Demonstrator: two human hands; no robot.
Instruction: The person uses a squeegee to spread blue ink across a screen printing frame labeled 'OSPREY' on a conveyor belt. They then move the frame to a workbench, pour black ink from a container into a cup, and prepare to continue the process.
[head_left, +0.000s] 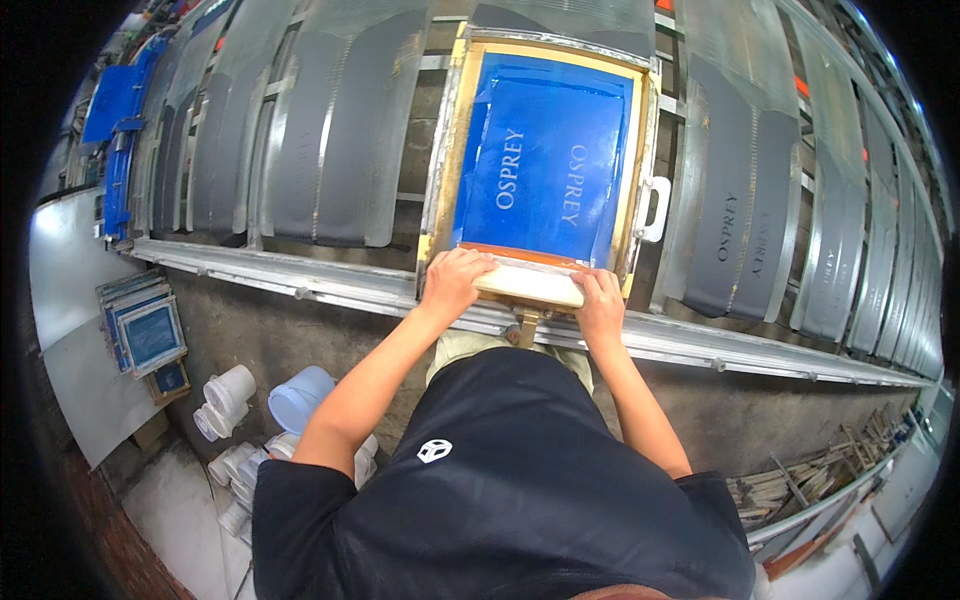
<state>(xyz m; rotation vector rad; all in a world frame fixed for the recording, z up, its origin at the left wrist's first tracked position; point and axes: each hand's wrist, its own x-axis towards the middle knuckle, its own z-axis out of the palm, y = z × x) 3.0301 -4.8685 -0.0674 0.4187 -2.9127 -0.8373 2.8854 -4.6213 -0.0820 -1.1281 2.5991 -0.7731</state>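
A screen printing frame (pixel 636 120) with a blue mesh (pixel 540 100), pale lettering and a yellow border sits in the middle of the long rail table. At its near end lies a squeegee (pixel 530 280) with a pale bar and an orange blade. My left hand (pixel 455 280) is closed on the left end of the squeegee, and my right hand (pixel 597 298) grips its right end. A white loop handle (pixel 654 208) sticks out from the frame's right side.
Clear boards with grey pieces (pixel 340 130) line both sides. A metal rail (pixel 330 292) runs along the near edge. Stacked small screens (pixel 140 320) stand lower left, near white buckets (pixel 228 395) and a light blue bucket (pixel 300 400). Wooden strips (pixel 820 470) lie lower right.
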